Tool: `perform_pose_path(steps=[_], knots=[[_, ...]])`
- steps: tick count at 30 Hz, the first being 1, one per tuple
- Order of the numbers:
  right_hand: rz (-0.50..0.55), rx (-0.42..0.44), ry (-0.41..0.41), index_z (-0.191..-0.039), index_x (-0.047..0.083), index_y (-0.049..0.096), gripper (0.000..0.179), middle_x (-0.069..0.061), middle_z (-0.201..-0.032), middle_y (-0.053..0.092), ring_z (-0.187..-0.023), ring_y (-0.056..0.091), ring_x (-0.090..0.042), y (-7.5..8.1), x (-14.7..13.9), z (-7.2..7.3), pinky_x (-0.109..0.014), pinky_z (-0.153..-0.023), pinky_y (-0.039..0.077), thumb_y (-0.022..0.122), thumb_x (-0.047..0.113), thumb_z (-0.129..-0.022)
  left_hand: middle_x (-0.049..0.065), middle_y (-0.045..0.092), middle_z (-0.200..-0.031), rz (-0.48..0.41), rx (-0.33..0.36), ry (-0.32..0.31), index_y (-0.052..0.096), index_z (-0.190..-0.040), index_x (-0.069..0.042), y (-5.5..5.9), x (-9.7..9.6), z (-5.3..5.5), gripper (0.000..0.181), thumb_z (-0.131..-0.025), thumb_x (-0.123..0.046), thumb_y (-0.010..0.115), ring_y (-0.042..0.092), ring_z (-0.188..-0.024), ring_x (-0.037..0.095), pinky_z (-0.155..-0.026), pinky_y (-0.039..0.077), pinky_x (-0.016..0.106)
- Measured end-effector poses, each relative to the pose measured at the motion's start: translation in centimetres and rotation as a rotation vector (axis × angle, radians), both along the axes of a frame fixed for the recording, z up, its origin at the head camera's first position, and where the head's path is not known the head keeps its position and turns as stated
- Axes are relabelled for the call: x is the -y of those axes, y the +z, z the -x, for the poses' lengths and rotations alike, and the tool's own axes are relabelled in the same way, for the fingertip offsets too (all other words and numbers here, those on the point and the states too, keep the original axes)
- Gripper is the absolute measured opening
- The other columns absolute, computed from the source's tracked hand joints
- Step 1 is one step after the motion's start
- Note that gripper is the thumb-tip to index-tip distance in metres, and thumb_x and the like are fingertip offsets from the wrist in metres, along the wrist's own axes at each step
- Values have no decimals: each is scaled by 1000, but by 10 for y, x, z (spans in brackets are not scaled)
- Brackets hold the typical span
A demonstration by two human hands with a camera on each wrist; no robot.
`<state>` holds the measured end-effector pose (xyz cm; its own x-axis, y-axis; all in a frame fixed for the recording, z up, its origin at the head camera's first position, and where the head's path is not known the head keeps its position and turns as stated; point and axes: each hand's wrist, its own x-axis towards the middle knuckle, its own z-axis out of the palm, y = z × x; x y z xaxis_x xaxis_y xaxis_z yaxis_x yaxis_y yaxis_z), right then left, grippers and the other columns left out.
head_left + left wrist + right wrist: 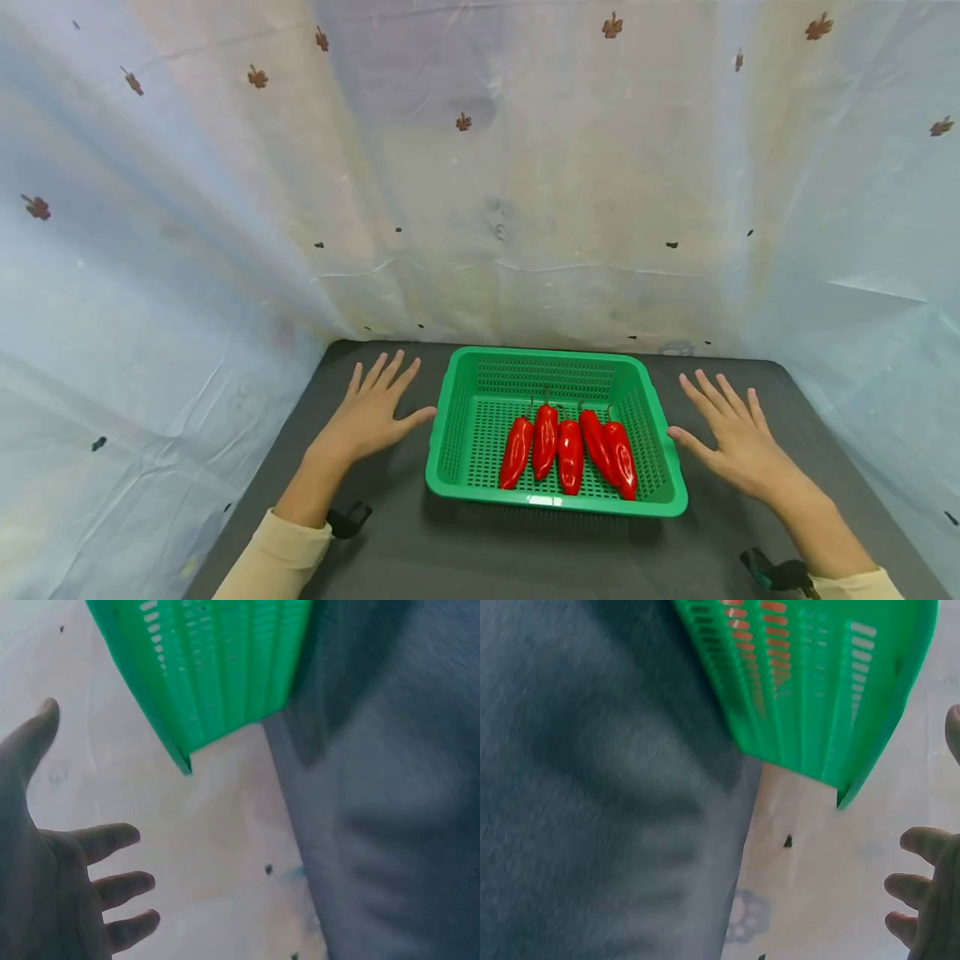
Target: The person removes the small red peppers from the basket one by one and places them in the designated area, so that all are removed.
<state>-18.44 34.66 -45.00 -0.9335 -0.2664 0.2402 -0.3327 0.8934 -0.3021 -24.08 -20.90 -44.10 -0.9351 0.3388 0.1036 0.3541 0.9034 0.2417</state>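
Note:
A green plastic basket (555,497) stands on the dark table, with several glossy red chili peppers (570,457) lying side by side in it, stems toward the far wall. To its left is my left hand (375,417), fingers spread, thumb pointing at the basket's side. My right hand (731,446) is on the other side, also with fingers spread and holding nothing. In the left wrist view the basket's side (217,675) is apart from the left hand (60,862). The right wrist view shows the basket wall (802,697) and part of the right hand (934,892).
The dark grey table (390,542) ends at the back against a pale curtain (570,183) with brown leaf prints. More of this sheeting hangs at the left and right. A black strap (349,520) is on the left wrist, another strap (776,573) on the right.

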Motion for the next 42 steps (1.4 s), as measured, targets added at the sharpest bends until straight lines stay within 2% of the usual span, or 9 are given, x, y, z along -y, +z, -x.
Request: perform_pose_path(steps=[8, 15, 19, 23, 27, 33, 36, 39, 42], knots=[[11, -18, 64, -172, 10, 22, 92, -22, -177, 17, -165, 4, -43, 1, 16, -7, -59, -128, -18, 70, 48, -103, 14, 16, -179, 18, -8, -51, 26, -172, -19, 15, -28, 0, 95, -101, -75, 54, 11, -165, 40, -129, 4, 67], [3, -59, 121, -173, 11, 21, 96, -20, -177, 22, -165, 13, -41, 1, 29, -10, -55, -131, -9, 74, 47, -101, 12, 18, -179, 29, 39, -133, 27, -172, -20, 29, -53, -1, 93, -102, -76, 51, 14, -165, 36, -130, 9, 64], [-4, -70, 129, -171, 5, 22, 99, -20, -176, 24, -164, 16, -40, -2, 36, -13, -53, -133, -4, 75, 49, -100, 11, 19, -179, 32, 76, -181, 27, -172, -21, 38, -67, -3, 92, -103, -75, 51, 16, -165, 34, -131, 12, 61], [-14, -79, 120, -169, 0, 26, 100, -23, -174, 28, -162, 22, -42, -8, 43, -18, -47, -133, -4, 76, 50, -98, 12, 22, -178, 42, 110, -214, 27, -172, -20, 43, -80, -3, 90, -103, -72, 53, 19, -165, 33, -131, 15, 58], [-12, -73, 104, -168, -1, 28, 101, -24, -172, 31, -161, 24, -44, -13, 50, -24, -44, -133, -3, 76, 53, -97, 11, 26, -177, 41, 134, -241, 29, -172, -21, 43, -92, -3, 88, -103, -70, 55, 25, -163, 33, -130, 22, 58], [6, -21, 84, -168, -3, 26, 103, -25, -174, 27, -161, 22, -46, -19, 56, -30, -46, -134, -1, 73, 57, -98, 9, 32, -175, 21, 202, -273, 31, -171, -25, 41, -108, -2, 83, -104, -65, 60, 37, -158, 34, -117, 43, 61], [23, 14, 73, -169, -4, 22, 106, -25, -175, 22, -163, 17, -45, -22, 58, -31, -47, -134, 1, 72, 58, -99, 8, 34, -174, -9, 243, -299, 32, -171, -24, 37, -115, -2, 82, -104, -60, 64, 39, -157, 31, -116, 45, 59], [35, 45, 60, -169, -5, 17, 108, -26, -176, 17, -164, 11, -44, -24, 59, -31, -45, -134, -2, 70, 59, -100, 6, 36, -173, -48, 289, -318, 34, -170, -22, 32, -121, -2, 81, -104, -57, 66, 37, -158, 27, -121, 41, 55], [45, 73, 48, -169, -5, 14, 110, -27, -176, 14, -164, 9, -44, -23, 60, -31, -38, -132, -7, 69, 61, -100, 5, 39, -172, -57, 310, -322, 36, -169, -20, 30, -127, -2, 80, -104, -55, 67, 38, -158, 26, -122, 41, 52]])
